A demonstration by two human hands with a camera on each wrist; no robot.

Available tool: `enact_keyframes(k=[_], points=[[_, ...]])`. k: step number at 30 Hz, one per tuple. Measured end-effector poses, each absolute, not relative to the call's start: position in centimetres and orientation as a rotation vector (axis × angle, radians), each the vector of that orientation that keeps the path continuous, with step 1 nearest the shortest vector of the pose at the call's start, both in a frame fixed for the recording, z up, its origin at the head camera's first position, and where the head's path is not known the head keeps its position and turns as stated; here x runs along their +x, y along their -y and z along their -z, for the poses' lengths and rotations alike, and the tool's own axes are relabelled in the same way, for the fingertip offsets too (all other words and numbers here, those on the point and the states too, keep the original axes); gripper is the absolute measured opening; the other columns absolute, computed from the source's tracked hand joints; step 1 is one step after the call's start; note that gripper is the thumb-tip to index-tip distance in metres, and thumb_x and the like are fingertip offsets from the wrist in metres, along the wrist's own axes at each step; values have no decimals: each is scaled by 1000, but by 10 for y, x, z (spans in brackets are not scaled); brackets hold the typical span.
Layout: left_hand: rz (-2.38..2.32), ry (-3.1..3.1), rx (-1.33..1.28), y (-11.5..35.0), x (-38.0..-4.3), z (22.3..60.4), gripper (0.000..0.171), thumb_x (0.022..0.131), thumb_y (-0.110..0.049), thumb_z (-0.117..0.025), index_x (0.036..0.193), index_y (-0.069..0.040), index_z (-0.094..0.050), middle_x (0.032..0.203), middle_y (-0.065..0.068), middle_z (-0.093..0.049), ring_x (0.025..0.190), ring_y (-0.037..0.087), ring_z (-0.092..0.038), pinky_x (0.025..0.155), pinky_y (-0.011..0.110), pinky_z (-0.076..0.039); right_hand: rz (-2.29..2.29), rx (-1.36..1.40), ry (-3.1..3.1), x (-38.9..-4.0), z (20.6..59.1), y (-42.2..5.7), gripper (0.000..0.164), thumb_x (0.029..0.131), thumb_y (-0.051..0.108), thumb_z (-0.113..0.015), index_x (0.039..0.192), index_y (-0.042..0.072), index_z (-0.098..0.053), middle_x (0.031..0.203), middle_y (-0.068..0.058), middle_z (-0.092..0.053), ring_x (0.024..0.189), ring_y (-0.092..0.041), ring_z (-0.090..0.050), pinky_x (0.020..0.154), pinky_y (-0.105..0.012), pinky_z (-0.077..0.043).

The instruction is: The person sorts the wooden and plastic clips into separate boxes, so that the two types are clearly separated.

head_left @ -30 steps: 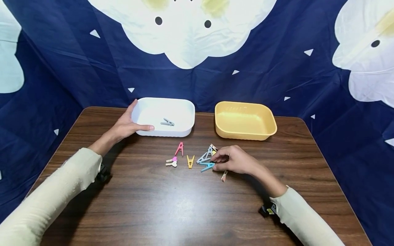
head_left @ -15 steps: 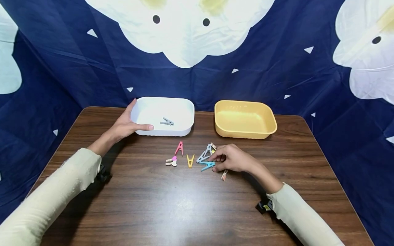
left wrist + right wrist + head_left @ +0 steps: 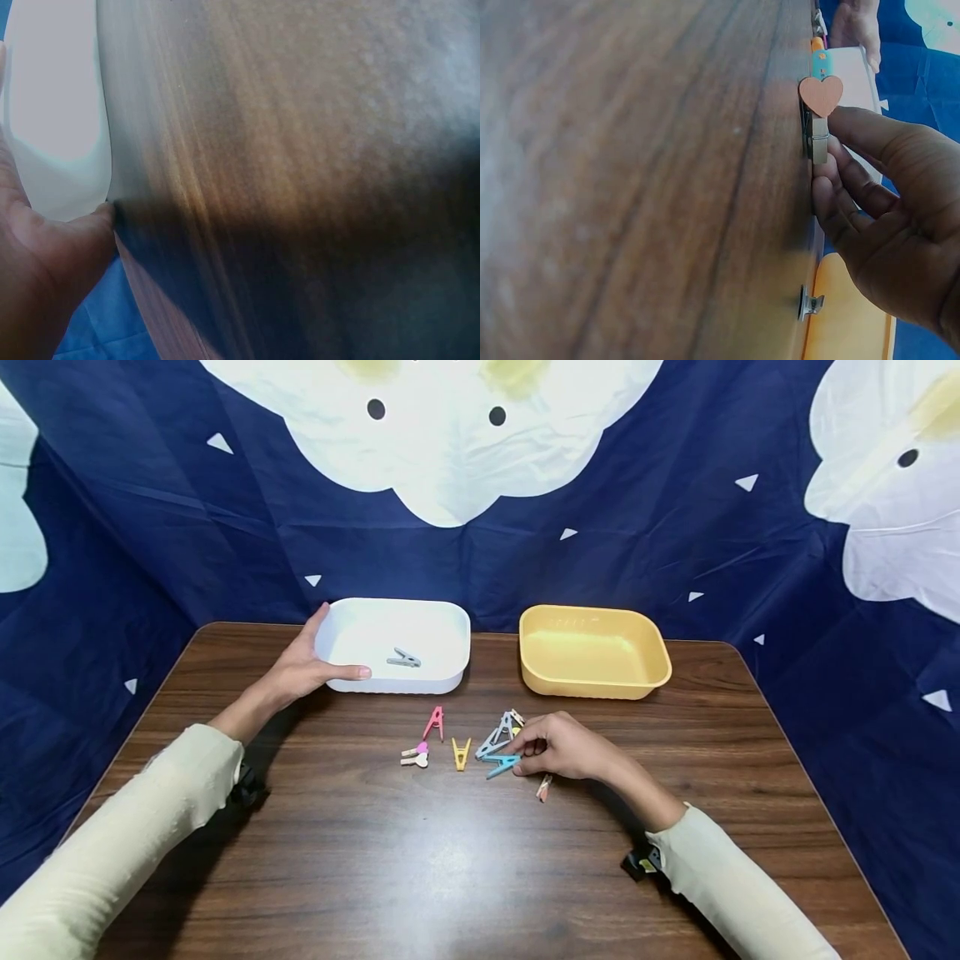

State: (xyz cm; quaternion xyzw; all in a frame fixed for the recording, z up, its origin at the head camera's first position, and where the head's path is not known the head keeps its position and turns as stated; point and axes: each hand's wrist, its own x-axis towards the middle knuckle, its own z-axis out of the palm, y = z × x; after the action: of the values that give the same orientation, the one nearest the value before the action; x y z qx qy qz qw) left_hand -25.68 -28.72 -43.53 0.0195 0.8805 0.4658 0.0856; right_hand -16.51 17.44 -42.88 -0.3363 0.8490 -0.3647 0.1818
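My left hand [image 3: 300,664] holds the left end of a white plastic tray [image 3: 442,681], thumb along the front rim and fingers at the far left side. A grey clothespin [image 3: 405,657] lies in that tray. Thumb and fingertips of my right hand [image 3: 566,747] pinch one end of a blue clothespin [image 3: 501,766] on the table. Just behind it are light-grey clothespins [image 3: 498,732], partly covered by the fingers. Near the right palm lies a small wooden clothespin [image 3: 820,139] with an orange heart [image 3: 821,96].
Left of the right hand lie a yellow clothespin [image 3: 461,754], a red clothespin [image 3: 434,722] and small wooden clothespins with pink [image 3: 422,747] and white hearts [image 3: 422,760]. A yellow tray [image 3: 596,681] stands at the back right. Blue cloth [image 3: 495,577] hangs behind the table.
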Motion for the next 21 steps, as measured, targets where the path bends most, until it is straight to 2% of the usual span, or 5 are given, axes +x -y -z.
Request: enact_keyframes(k=[11, 21], points=[[-1387, -2630, 64, 289, -258, 434, 150, 87, -34, -101, 181, -26, 16, 191, 7, 11, 178, 34, 6, 144, 63, -3, 1017, -984, -2373, -169, 418, -174, 15, 97, 11, -90, 113, 11, -88, 97, 1, -80, 82, -3, -69, 74, -22, -61], [-1383, -2619, 50, 287, -254, 433, 152, 85, -36, -102, 181, -29, 15, 191, 7, 10, 178, 36, 4, 144, 65, -5, 1009, -1055, -2421, -172, 413, -167, 13, 100, 12, -87, 113, 14, -87, 101, 3, -81, 87, -5, -67, 80, -25, -59]])
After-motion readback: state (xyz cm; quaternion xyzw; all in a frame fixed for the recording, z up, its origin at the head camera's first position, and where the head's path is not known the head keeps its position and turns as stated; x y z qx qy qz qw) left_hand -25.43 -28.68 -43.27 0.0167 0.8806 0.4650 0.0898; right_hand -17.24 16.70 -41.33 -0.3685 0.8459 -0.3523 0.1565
